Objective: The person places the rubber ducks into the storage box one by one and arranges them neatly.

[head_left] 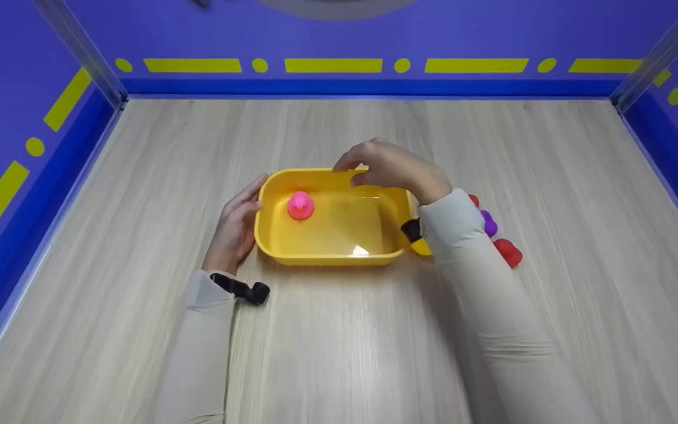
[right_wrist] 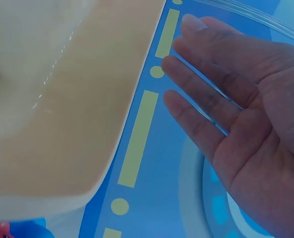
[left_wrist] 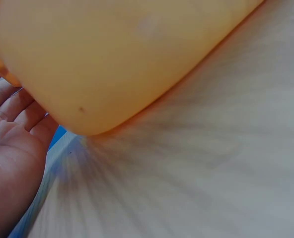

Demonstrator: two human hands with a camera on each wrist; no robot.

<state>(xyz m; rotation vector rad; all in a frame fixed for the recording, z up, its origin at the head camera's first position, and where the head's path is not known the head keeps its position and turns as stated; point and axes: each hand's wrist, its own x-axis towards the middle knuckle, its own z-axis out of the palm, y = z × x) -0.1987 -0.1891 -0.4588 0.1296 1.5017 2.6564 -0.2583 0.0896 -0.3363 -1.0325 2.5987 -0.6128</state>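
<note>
A yellow basin (head_left: 339,258) stands on the wooden table and seems to hold clear water. In its left part is a pink rubber duck (head_left: 300,206). My left hand (head_left: 236,224) rests against the basin's left wall, its fingers fairly straight along the outside; the left wrist view shows the palm (left_wrist: 13,153) beside the wall. Above the basin's far right rim hovers my right hand (head_left: 395,168), fingers loosely bent. Nothing lies between its fingers and thumb in the right wrist view, where the palm (right_wrist: 258,144) faces the basin.
Right of the basin, partly hidden by my right sleeve, lie a red toy (head_left: 508,252), a purple toy (head_left: 488,224) and a yellow thing (head_left: 420,247). Blue walls (head_left: 339,44) with yellow marks border the table (head_left: 339,353) at the back and both sides.
</note>
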